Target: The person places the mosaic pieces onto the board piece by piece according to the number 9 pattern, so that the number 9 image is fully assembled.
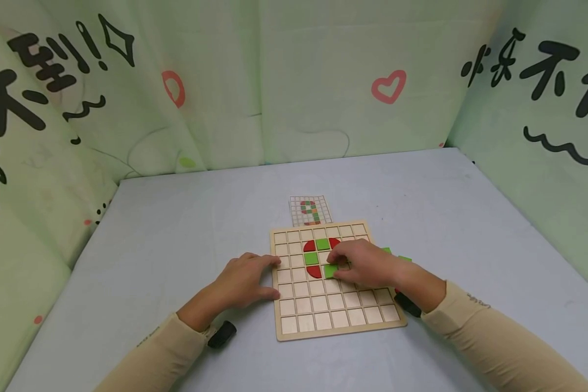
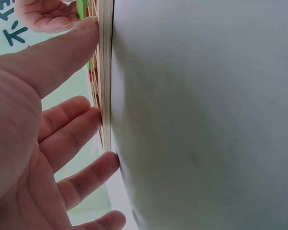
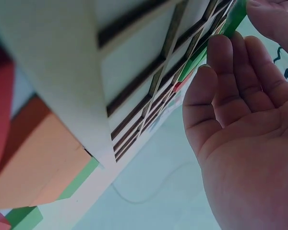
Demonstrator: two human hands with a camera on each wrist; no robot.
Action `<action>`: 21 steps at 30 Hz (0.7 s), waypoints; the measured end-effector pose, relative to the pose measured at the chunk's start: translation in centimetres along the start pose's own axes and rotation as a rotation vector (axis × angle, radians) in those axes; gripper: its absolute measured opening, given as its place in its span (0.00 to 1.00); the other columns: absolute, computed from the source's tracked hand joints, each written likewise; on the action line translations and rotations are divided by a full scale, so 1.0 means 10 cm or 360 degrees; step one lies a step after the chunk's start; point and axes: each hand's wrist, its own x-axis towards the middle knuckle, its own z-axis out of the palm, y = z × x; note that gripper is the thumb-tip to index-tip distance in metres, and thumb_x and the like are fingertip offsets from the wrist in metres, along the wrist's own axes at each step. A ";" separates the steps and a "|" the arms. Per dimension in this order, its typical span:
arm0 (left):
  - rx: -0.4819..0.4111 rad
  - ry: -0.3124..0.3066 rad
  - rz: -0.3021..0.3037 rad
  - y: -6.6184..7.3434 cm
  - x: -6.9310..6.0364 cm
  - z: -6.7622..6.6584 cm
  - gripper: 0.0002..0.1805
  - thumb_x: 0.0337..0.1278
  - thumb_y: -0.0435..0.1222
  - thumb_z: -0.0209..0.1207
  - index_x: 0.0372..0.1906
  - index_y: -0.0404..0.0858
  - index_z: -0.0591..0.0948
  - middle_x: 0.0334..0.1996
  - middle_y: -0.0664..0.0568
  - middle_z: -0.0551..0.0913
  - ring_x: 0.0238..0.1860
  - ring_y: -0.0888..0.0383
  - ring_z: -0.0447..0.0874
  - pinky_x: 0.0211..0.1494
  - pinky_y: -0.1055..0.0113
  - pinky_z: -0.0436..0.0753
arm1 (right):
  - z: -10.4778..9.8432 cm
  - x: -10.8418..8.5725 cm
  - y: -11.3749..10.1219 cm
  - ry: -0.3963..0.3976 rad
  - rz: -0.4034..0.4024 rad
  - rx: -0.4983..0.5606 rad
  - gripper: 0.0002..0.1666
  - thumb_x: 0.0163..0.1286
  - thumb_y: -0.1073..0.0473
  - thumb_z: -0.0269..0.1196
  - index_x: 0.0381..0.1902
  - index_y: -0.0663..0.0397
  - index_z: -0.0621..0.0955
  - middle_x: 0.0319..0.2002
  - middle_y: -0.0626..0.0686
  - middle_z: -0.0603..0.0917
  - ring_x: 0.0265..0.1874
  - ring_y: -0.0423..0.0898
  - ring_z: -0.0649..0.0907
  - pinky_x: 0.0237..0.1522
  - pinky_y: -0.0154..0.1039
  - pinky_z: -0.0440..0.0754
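Observation:
A wooden grid board [image 1: 340, 318] lies on the table with red quarter-round tiles [image 1: 313, 271] and green square tiles [image 1: 311, 258] set in its cells. My left hand [image 1: 245, 280] rests at the board's left edge, thumb and fingers spread and fairly straight; the left wrist view shows its fingertips against the wooden rim [image 2: 105, 72]. Over the middle of the grid, my right hand [image 1: 367, 264] pinches a green square tile [image 3: 235, 19] between thumb and fingers. That tile [image 1: 330, 271] sits low over a cell beside a red one. The right hand hides part of the grid.
Behind the board lies a pattern card [image 1: 296, 215] with a small grid of coloured shapes. Loose tiles, among them an orange one [image 3: 53, 153] and green ones [image 1: 404, 258], lie right of the board. Printed curtains [image 1: 318, 81] enclose the white table [image 1: 201, 218].

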 end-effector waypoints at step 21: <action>0.0001 0.0010 0.0018 -0.01 0.00 0.01 0.36 0.50 0.48 0.75 0.65 0.44 0.77 0.57 0.54 0.81 0.63 0.47 0.72 0.63 0.47 0.70 | 0.03 0.02 0.00 -0.0027 0.0015 -0.0039 0.10 0.67 0.61 0.68 0.45 0.55 0.84 0.40 0.43 0.82 0.37 0.40 0.78 0.46 0.40 0.79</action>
